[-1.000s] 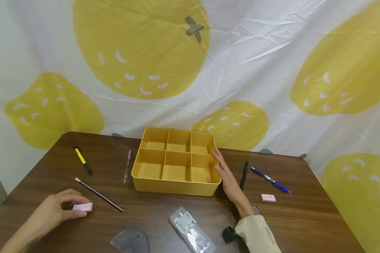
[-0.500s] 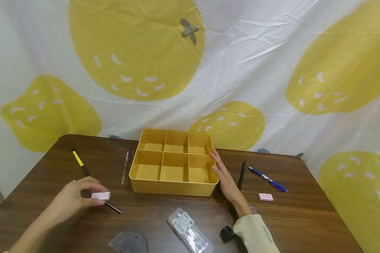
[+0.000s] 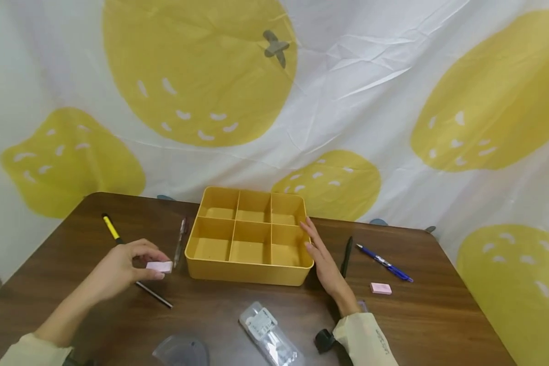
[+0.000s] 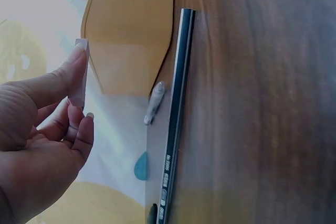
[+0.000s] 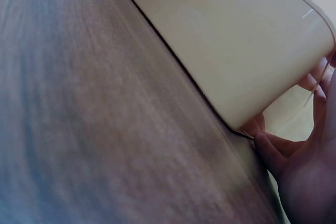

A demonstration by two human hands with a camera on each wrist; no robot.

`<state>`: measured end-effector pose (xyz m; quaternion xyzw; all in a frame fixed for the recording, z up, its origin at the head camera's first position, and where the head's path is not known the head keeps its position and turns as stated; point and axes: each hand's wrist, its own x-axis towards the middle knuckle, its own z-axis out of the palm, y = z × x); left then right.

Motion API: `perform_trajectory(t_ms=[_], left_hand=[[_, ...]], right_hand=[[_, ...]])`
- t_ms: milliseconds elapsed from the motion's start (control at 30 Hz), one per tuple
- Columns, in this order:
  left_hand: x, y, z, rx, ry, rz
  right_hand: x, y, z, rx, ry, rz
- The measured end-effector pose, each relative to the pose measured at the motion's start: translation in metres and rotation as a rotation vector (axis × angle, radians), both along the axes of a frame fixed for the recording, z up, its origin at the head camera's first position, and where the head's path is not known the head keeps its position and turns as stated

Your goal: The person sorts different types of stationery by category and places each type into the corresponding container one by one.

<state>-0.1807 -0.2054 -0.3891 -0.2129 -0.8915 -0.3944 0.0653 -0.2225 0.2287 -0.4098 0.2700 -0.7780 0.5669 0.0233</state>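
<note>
Between thumb and fingers, my left hand (image 3: pixel 121 267) pinches a small pale pink eraser (image 3: pixel 159 266) above the table, left of a yellow box with six... several compartments (image 3: pixel 247 273). In the left wrist view the eraser (image 4: pixel 80 74) stands on edge in the grip, with a dark striped pencil (image 4: pixel 178 98) lying on the table beyond. My right hand (image 3: pixel 327 267) rests against the box's right side, fingers extended along the rim. The right wrist view shows that hand (image 5: pixel 310 166) at the corner of the box wall (image 5: pixel 226 40).
Left of the box lie a yellow-black marker (image 3: pixel 112 226) and a clear pen (image 3: pixel 180 243). A protractor (image 3: pixel 183 351) and a clear plastic case (image 3: pixel 272 333) lie in front. To the right are a black pen (image 3: pixel 346 256), a blue pen (image 3: pixel 384 263) and another pink eraser (image 3: pixel 380 288).
My left hand has carried the eraser rightward and away from me, over the pencil toward the box. The right hand has stayed against the box.
</note>
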Motion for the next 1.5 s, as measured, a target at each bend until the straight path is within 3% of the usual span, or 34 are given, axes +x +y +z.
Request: perform_trajectory(t_ms=[267, 933, 1267, 1500], left_hand=[[-0.013, 0.014, 0.009, 0.024, 0.018, -0.011], [-0.03, 0.032, 0.026, 0.085, 0.021, -0.047], [-0.042, 0.045, 0.028, 0.17, -0.036, -0.079], [-0.05, 0.053, 0.03, 0.189, -0.057, -0.061]], right_hand=[[-0.001, 0.003, 0.0, -0.004, -0.005, 0.001], [-0.004, 0.002, -0.001, 0.009, 0.001, -0.006], [-0.005, 0.002, -0.004, -0.008, -0.002, -0.005], [-0.006, 0.001, -0.004, -0.001, -0.001, -0.003]])
